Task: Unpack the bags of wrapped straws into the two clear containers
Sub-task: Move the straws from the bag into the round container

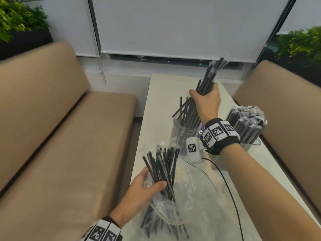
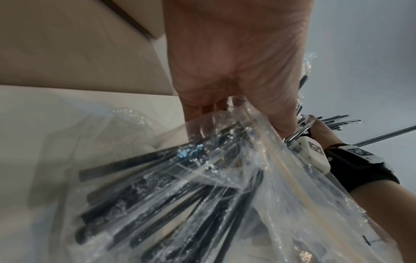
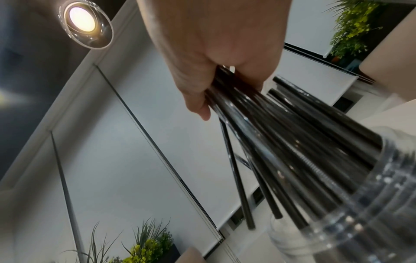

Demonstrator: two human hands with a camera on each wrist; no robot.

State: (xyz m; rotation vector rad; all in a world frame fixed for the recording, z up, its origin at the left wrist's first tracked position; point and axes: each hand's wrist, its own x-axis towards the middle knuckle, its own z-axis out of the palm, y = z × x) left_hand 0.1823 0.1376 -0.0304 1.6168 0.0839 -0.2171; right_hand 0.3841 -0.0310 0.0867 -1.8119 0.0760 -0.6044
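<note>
My left hand [image 1: 152, 185] grips a clear bag of black wrapped straws [image 1: 163, 164] at the table's near left edge, with the straw tips fanning upward. In the left wrist view, that hand [image 2: 236, 80] clutches the crinkled bag [image 2: 180, 195]. My right hand [image 1: 205, 96] grips a bundle of straws [image 1: 207, 79] tilted above a clear container [image 1: 180, 134], and their lower ends reach into it. The right wrist view shows this hand [image 3: 213, 53], the straws [image 3: 281, 133] and the container rim [image 3: 371, 204]. A second container [image 1: 251, 145] to the right is packed with straws.
The narrow white table [image 1: 159, 94] runs between two beige benches, one on the left [image 1: 60, 136] and one on the right [image 1: 286, 110]. Loose clear plastic [image 1: 199, 197] and a black cable [image 1: 229, 188] lie on the near part of the table. Plants stand in both far corners.
</note>
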